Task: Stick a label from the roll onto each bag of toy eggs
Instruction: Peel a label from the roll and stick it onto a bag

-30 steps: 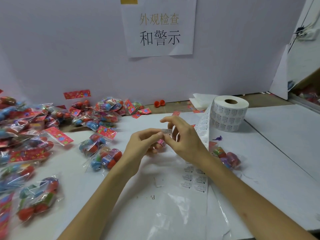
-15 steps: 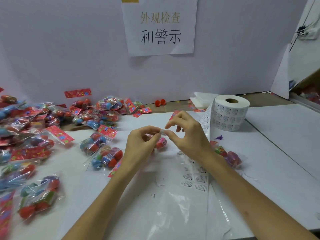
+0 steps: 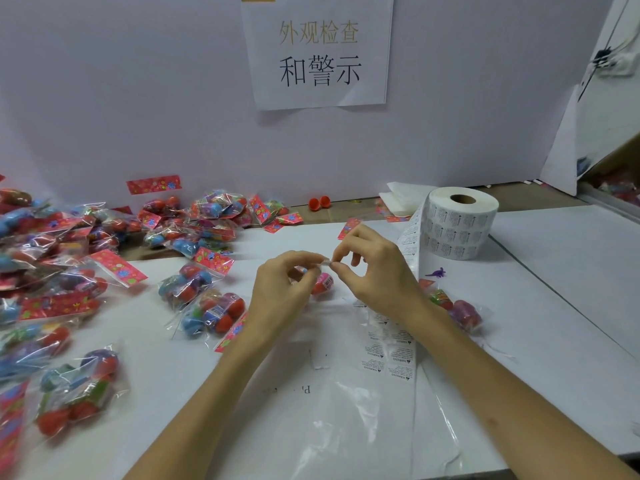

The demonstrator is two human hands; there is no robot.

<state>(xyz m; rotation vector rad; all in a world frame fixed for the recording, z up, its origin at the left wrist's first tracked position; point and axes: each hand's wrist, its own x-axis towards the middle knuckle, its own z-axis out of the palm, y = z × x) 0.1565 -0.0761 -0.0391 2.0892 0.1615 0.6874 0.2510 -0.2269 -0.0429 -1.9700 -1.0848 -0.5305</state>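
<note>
Both hands have risen slightly since a second ago: the left hand (image 3: 282, 289) and right hand (image 3: 375, 268) now pinch a small label (image 3: 325, 263) between closed fingers (image 3: 337, 268), clear of the strip from the roll (image 3: 459, 221). A bag of eggs (image 3: 320, 284) lies on the bench (image 3: 554, 289) just below, so sticking appears imminent.

Left side crowded: heap of clear plastic bags of coloured toy eggs (image 3: 69, 271) blocks table edge to wall. 2 more clear egg bags (image 3: 204, 306) just left of left hand (image 3: 284, 292). White label roll (image 3: 460, 223) and trailing label strip (image 3: 391, 348) obstruct right of right hand (image 3: 374, 268). White table (image 3: 571, 271) far right open; near edge between forearms open.
</note>
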